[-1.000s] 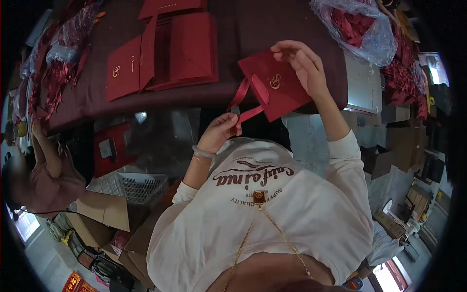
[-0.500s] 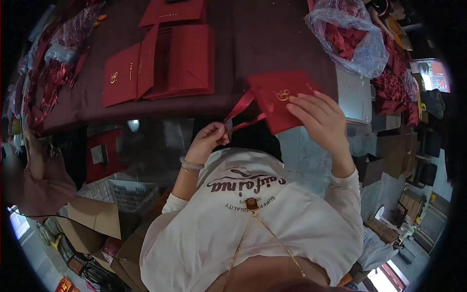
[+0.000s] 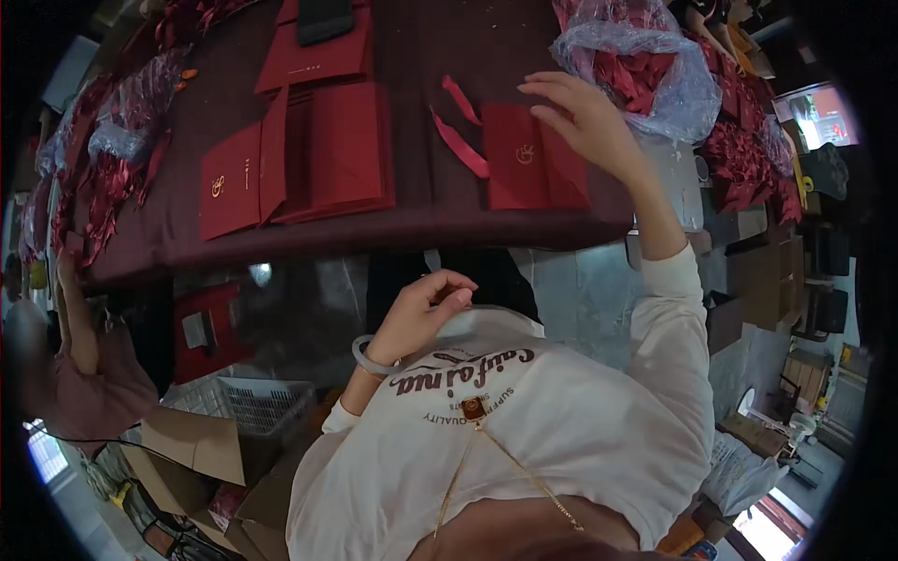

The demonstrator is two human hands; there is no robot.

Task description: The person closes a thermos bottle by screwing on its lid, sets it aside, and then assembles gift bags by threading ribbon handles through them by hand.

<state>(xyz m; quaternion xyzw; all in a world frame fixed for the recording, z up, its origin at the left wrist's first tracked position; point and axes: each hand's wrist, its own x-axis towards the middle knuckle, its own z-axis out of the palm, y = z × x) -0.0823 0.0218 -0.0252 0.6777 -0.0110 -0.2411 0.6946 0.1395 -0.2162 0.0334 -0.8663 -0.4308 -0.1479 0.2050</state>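
Observation:
A red paper bag (image 3: pixel 526 154) with a gold logo lies near the table's front edge, its pink ribbon handles (image 3: pixel 458 148) spread to the left. Above its upper right part is my right hand (image 3: pixel 587 126), open, with fingers stretched out; whether the fingertips touch the bag is unclear. My left hand (image 3: pixel 426 313) is in front of my shirt, off the table edge, with thumb and fingers curled together. What it holds, if anything, is hidden. Left of the bag are more red bags (image 3: pixel 341 150), one with a gold logo (image 3: pixel 229 182) facing up.
A black phone (image 3: pixel 324 21) rests on red bags at the back. Plastic bags of red ribbons stand at the right (image 3: pixel 645 70) and left (image 3: pixel 122 140). Another person (image 3: pixel 89 365) is at the left, beside a white basket (image 3: pixel 267 404) and an open cardboard box (image 3: pixel 192 444).
The red bag has gone from between my hands to flat on the table. My left hand has let go of the ribbon and moved down; my right hand has lifted off the bag's front and opened.

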